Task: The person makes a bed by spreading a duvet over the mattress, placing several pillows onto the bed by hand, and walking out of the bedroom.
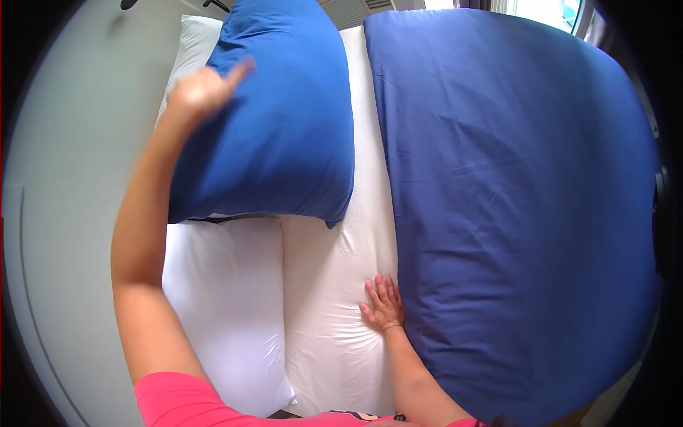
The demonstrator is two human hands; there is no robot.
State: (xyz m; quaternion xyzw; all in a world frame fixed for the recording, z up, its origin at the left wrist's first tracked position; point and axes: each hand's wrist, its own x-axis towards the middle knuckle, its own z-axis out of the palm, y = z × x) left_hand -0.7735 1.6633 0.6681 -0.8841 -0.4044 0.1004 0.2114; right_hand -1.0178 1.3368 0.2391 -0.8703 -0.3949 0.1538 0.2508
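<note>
My left hand [203,92] is raised at the upper left edge of a blue pillow [284,121]. Motion smears it; a finger or thumb points toward the pillow, but its grip is unclear. Flat on the white sheet [313,270], with fingers spread, lies my right hand [385,304], close beside the edge of a dark blue cover [498,213]. The blue pillow partly covers a white pillow [196,46] behind it. Nearer to me, a second white pillow [224,313] lies on the sheet at the left.
A pale wall [78,178] runs along the left side of the bed. At the top right is a bright window [548,13], with a dark curtain beside it. A slatted grille [345,13] shows at the top, beyond the bed.
</note>
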